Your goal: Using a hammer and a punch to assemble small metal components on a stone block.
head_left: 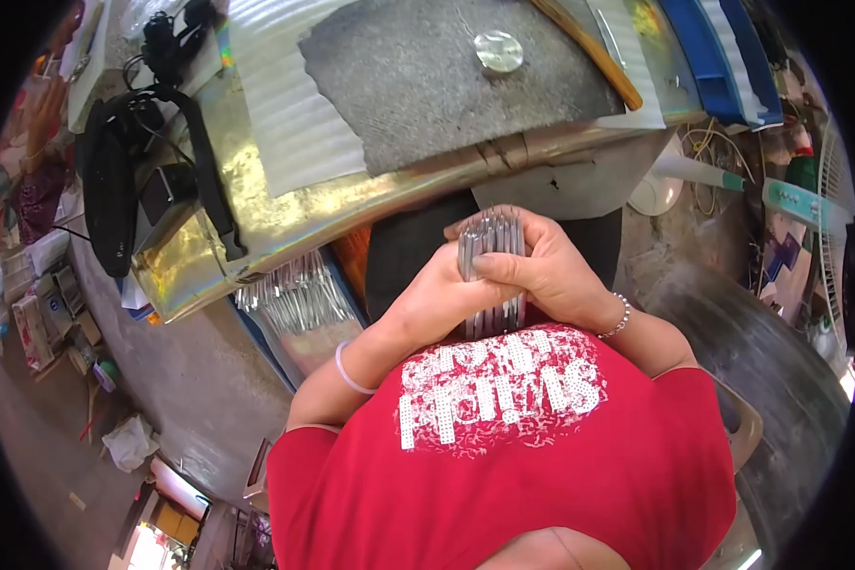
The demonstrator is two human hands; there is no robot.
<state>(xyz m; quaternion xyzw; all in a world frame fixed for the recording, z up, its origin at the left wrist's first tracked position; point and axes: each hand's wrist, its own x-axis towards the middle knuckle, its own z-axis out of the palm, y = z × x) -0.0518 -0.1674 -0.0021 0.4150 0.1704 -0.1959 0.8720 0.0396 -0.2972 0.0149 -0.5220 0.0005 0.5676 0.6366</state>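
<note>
Close in front of my chest, both hands clasp an upright bundle of slim, silvery metal pieces (492, 236); their exact kind cannot be made out. My left hand (446, 290) is closed around the bundle's left side and lower part. From the other side, my right hand (553, 261) wraps it, with the thumb laid across the front. Some fingers are hidden behind the metal. To the left, below the table edge, more slim metal pieces (299, 293) lie side by side in a blue-edged tray (264, 344).
The foil-covered table (299, 223) stands ahead, bearing a grey mat (427, 95), a clear round disc (499, 51) and a wooden stick (594, 55). A black strapped device (114, 180) sits at its left. A blue tray (708, 57) is far right, a fan (831, 223) beyond.
</note>
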